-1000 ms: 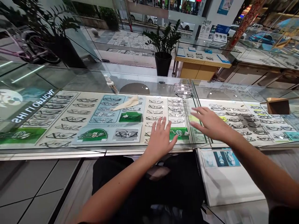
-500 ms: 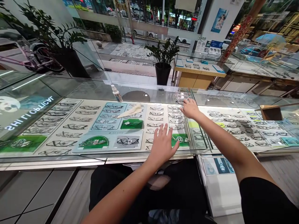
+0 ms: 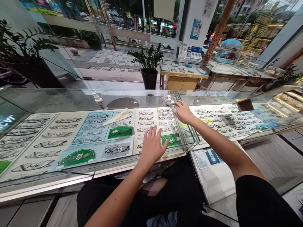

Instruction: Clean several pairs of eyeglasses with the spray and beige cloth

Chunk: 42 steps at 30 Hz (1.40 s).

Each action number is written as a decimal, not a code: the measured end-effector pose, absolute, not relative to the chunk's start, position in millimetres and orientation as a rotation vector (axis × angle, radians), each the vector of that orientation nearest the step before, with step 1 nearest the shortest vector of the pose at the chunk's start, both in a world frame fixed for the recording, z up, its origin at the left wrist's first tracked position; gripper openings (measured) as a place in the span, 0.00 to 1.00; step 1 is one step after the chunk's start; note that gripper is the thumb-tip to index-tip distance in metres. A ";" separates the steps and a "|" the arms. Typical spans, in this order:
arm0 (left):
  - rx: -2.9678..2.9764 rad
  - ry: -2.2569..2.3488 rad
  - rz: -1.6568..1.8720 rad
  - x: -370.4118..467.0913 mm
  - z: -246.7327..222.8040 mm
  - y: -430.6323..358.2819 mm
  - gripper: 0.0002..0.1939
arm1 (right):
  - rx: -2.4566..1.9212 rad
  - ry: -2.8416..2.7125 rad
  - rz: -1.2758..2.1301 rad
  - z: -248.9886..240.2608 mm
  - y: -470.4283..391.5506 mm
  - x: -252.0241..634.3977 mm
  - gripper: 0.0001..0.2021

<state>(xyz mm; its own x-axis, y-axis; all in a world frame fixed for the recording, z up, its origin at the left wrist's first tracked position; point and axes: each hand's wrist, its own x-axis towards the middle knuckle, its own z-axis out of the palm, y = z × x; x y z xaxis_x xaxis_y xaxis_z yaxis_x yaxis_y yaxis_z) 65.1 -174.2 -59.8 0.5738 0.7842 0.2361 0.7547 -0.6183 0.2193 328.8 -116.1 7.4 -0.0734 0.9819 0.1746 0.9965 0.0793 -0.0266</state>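
My left hand (image 3: 152, 146) rests palm down with fingers spread on the glass top of the display counter (image 3: 123, 162). It holds nothing. Reaching farther out, my right hand (image 3: 183, 112) has its fingers curled at a dark-rimmed pair of eyeglasses (image 3: 169, 104); the fingertips are partly hidden. Just behind lies a small cluster of clear eyeglasses (image 3: 168, 97) on the glass. A pale cloth (image 3: 117, 117) is spread to the left of my hands. Beyond it a white spray bottle (image 3: 99, 101) stands near the counter's back edge.
Rows of eyeglasses (image 3: 49, 143) show inside the case under the glass, among green cards (image 3: 120, 131). A brown box-like object (image 3: 245, 105) sits on the right counter. A potted plant (image 3: 149, 78) stands behind the counter, before the shop window.
The view has swung to the right, so the counter and its goods appear farther left. My hands keep nearly the same places, left on the glass, right at the eyeglasses.
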 end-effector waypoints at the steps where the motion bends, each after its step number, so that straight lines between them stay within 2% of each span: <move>1: 2.705 1.325 0.464 64.8 -60.2 -174.0 0.39 | -1.988 -2.196 -0.117 15.9 -143.2 331.3 0.27; 4: 2.711 1.329 0.410 64.4 -61.5 -172.8 0.40 | -1.910 -2.172 0.084 43.7 -246.1 341.5 0.29; 9: 2.723 1.310 0.374 63.4 -62.3 -171.5 0.41 | -2.155 -1.992 0.544 68.8 -419.9 361.8 0.29; 12: 2.726 1.300 0.375 63.1 -60.6 -172.2 0.42 | -2.365 -1.822 0.683 51.7 -481.6 379.7 0.31; 15: 2.715 1.303 0.371 63.6 -57.9 -172.8 0.42 | -2.513 -1.770 0.712 8.4 -502.3 403.2 0.33; 18: 2.707 1.307 0.349 63.9 -56.6 -172.7 0.42 | -2.626 -1.808 0.648 -47.7 -487.1 429.2 0.33; 22: 2.697 1.310 0.340 62.9 -57.6 -172.6 0.42 | -2.785 -1.749 0.353 -111.5 -429.0 456.6 0.33; 28: 2.720 1.319 0.394 64.3 -56.9 -173.5 0.40 | -2.669 -1.742 -0.075 -153.1 -317.2 466.3 0.33; 36: 2.748 1.322 0.415 63.3 -55.6 -172.5 0.37 | -2.594 -1.745 0.236 -155.8 -187.5 457.6 0.33; 39: 2.766 1.320 0.422 62.1 -57.1 -171.4 0.36 | -2.593 -1.792 0.357 -161.8 -157.6 453.6 0.31; 42: 2.778 1.328 0.418 62.0 -58.2 -170.2 0.36 | -2.567 -1.818 0.395 -172.8 -142.3 449.0 0.34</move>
